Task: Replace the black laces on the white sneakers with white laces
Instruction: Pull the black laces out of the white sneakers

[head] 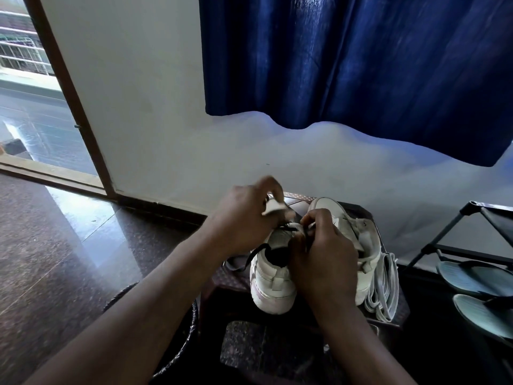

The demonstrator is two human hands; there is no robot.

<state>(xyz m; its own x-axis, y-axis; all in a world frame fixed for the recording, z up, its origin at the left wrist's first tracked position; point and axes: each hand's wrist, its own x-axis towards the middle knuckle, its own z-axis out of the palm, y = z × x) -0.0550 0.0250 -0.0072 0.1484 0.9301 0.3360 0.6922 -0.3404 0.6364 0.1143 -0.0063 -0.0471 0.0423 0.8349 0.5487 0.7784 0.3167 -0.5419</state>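
White low-top sneaker (pixel 273 284), thin black lace (pixel 256 252) hanging loose: left hand (pixel 244 218) grips its blurred front; right hand (pixel 322 257) pinches the lace. Flat white laces (pixel 385 287) lie alongside.

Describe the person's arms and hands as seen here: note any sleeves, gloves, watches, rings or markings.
The left forearm and right forearm are bare, with no sleeve in view. The left hand and right hand wear no gloves; neither wrist carries a watch or bracelet. No ring or marking shows, though the left fingers are blurred.
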